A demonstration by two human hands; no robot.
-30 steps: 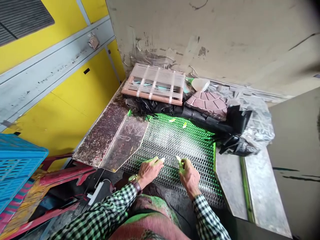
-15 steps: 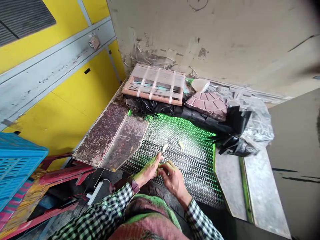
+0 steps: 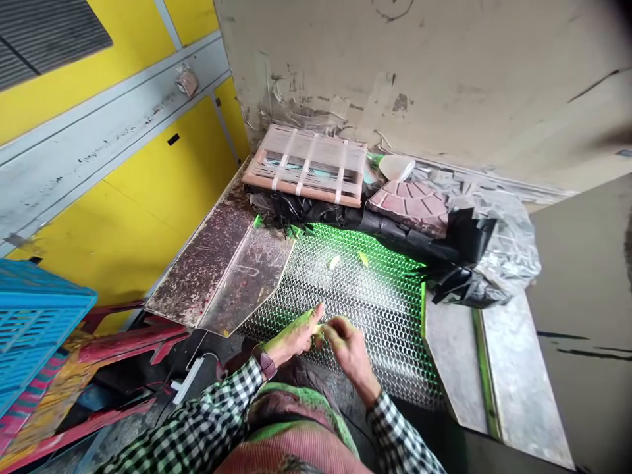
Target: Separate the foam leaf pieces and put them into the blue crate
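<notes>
My left hand [image 3: 296,337] is held over the near part of a metal mesh belt [image 3: 380,316], its thumb pointing up and its fingers curled. What lies in its palm is hidden. Close against it, my right hand [image 3: 349,349] pinches with thumb and forefinger at a small pale yellow-green piece [image 3: 320,329], which is mostly covered by the fingers. Farther up the belt lie two separate leaf-shaped pieces of yellow-green, a left one [image 3: 334,262] and a right one [image 3: 363,259].
Metal side plates, left [image 3: 251,276] and right [image 3: 459,375], flank the belt. Black plastic [image 3: 336,214] hangs across its glowing green far end. Above sit a wrapped wooden frame [image 3: 257,181] and a pinkish slab [image 3: 409,204]. A blue crate [image 3: 44,296] stands at left.
The two yellow-green pieces have travelled away from me along the belt toward the black plastic. My right hand has shifted slightly right, and its fingers have changed position beside the left hand.
</notes>
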